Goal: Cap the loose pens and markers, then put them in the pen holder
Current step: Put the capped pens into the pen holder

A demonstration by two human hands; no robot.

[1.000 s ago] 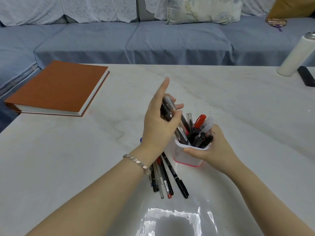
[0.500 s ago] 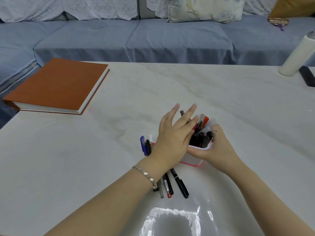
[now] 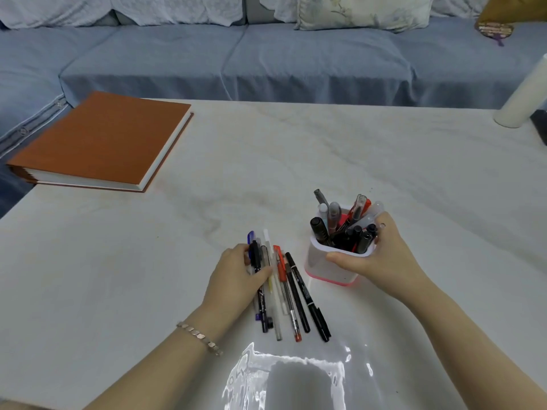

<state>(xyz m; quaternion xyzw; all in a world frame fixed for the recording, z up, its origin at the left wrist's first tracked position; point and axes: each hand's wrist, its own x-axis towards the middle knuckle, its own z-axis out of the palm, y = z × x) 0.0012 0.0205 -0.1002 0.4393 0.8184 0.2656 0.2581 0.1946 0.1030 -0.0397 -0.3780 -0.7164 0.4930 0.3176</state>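
- Left hand (image 3: 236, 273) lying on the counter (image 3: 296, 161) at the left edge of a bundle of loose pens (image 3: 284, 291), thumb and fingers closing round the leftmost ones; grip on the black pen (image 3: 258, 261) and the blue-capped pen (image 3: 251, 238) looks begun, though whether clamped tight cannot be told.
- Rest of the bundle fanned just to the right of that hand: a white pen (image 3: 273, 285), a red-capped pen (image 3: 281, 263) and a long black marker (image 3: 307, 300), all flat on the counter, lower ends pointing back toward the wrist.
- Silver bracelet (image 3: 199, 337) on the left wrist.
- Right hand (image 3: 376, 258) wrapped round the pen holder (image 3: 328, 267), thumb pressed on the near white wall, fingers curled over the far rim.
- Pen holder upright, white with a pink base, just to the right of the loose bundle and between the two hands; packed with upright pens and markers (image 3: 343, 226), among them a red one.
- Orange book (image 3: 100, 140) well beyond and to the left of the left hand, near the counter's far left corner.
- White cylinder (image 3: 524, 99) far beyond and to the right of the right hand, at the counter's edge.
- Blue sofa (image 3: 266, 60) behind the counter.
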